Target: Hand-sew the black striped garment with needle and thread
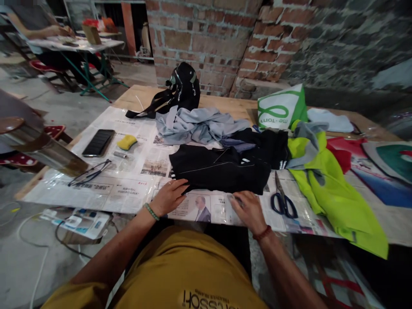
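Observation:
A folded black garment (219, 169) with white trim lies on the newspaper in front of me. My left hand (169, 197) rests at its lower left corner, fingers stretched out and touching the cloth. Just below the garment's lower right edge is my right hand (249, 210), its fingers curled down. Something small and dark shows under those fingertips, too unclear to name. Scissors (283, 201) with dark blue handles lie to the right of that hand, blades pointing away. Behind the black garment is a crumpled grey cloth (199, 124).
Newspaper (122, 193) covers the wooden table. On the left are a phone (98, 143), yellow sponge (126, 142), glasses (90, 172) and tilted-looking bottle (58, 156). A black bag (185, 86), green-white bag (281, 107) and neon garment (337, 193) lie around. Another person (35, 25) sits farther off.

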The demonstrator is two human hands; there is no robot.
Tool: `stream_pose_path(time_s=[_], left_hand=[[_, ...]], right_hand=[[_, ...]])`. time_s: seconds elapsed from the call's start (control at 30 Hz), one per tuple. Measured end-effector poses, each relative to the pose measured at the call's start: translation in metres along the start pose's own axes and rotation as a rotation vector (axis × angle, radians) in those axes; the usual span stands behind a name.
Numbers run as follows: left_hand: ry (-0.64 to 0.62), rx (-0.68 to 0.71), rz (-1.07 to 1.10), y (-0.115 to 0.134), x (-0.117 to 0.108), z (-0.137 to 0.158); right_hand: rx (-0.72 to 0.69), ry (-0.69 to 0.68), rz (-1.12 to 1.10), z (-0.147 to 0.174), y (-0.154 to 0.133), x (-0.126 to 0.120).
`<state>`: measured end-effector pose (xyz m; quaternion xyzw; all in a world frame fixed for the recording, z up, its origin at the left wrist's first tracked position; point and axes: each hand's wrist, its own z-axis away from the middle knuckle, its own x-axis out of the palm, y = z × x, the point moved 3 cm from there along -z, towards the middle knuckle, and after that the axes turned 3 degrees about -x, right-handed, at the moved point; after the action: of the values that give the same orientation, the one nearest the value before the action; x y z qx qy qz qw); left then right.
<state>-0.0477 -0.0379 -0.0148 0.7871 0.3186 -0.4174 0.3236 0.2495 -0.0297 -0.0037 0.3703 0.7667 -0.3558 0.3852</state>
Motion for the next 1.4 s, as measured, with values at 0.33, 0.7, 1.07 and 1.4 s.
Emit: stream_pose_path(time_s=[0.33, 0.7, 1.07, 1.4], left_hand=[[-0.131, -0.062, -0.016, 0.005, 0.004, -0.001], [-0.068, -0.049, -0.005, 0.007, 0.006, -0.002], [-0.038, -0.018, -0.014, 0.004, 0.007, -0.003], [-0.036, -0.016, -0.011, 0.004, 0.008, -0.002]], right_hand=[[0.062, -0.049, -0.206, 0.005, -0.029, 0.015], [0.321, 0.087, -0.332, 0.009, 0.021, -0.008], [0.017, -0.053, -0.205, 0.065, 0.005, -0.030], [-0.134, -0.219, -0.101, 0.062, -0.020, -0.009]])
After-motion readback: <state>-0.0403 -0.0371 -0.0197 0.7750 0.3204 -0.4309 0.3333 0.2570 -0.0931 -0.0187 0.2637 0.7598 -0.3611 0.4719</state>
